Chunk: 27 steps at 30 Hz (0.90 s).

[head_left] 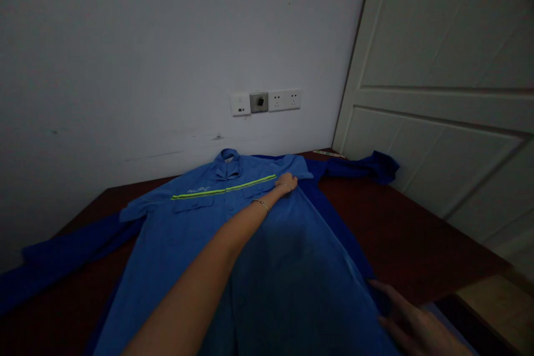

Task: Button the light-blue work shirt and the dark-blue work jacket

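A light-blue work shirt (179, 267) lies spread face up, with a collar, chest pockets and a yellow-green reflective stripe (200, 194) across the chest. Under it, a darker blue long-sleeved garment (334, 219) shows along the right side, its sleeves stretched out to both sides. My left hand (287, 181) reaches across the shirt, its fingers closed on the cloth near the armpit on the right. Low on the right, my right hand (411, 317) is at the garments' side edge, thumb and forefinger apart; its other fingers are partly hidden in shadow.
The garments lie on a dark red-brown tabletop (400, 233) against a pale wall (167, 55). Wall sockets (284, 100) sit above the collar. A white panelled door (434, 100) borders the table's right side, close to the dark blue sleeve end (384, 167).
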Available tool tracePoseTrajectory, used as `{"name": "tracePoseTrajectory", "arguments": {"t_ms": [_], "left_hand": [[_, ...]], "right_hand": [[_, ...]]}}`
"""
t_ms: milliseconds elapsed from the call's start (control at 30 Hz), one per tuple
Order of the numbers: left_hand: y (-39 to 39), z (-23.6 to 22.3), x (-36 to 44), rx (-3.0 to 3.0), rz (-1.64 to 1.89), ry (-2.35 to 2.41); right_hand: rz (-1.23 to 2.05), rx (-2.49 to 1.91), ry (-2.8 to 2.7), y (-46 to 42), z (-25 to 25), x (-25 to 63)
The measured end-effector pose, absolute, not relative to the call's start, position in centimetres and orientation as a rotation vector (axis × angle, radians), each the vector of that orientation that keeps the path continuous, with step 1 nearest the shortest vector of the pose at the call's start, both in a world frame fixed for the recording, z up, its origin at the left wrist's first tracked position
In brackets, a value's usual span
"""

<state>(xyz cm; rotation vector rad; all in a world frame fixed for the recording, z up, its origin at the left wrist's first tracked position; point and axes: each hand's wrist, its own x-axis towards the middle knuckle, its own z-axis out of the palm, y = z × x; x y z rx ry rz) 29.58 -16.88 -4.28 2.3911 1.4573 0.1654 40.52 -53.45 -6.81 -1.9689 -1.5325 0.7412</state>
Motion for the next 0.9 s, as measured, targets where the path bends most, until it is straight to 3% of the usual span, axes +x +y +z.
{"name": "tracePoseTrajectory", "arguments": {"t_ms": [133,300,433,633,733,900], "left_hand": [[-17.8,-4.6,28.4,2.488,0.259,1.385],[-20.4,-5.3,26.2,2.798,0.311,1.118],[-21.6,-6.4,24.9,3.088,0.201,0.862],[-20.7,-7.9,24.2,3.027,0.106,0.857],[-20.2,-8.2,24.1,2.983,0.123,0.869],[-19.9,-7.6,22.8,2.945,0.284,1.021]], "right_hand": [[0.537,-2.101,-1.685,-49.2,-3.7,40.1],[0.037,-2.386,-1.737,-44.7,-3.1,36.9],[0.028,-2.366,-1.869,-43.8,-5.0,36.0],[0.053,-2.441,-1.811,-44.8,-5.9,37.3],[-0.122,-2.495,-1.777,-45.1,-4.7,36.5],[-0.37,-2.03,-2.007,-44.7,-3.2,32.2]]}}
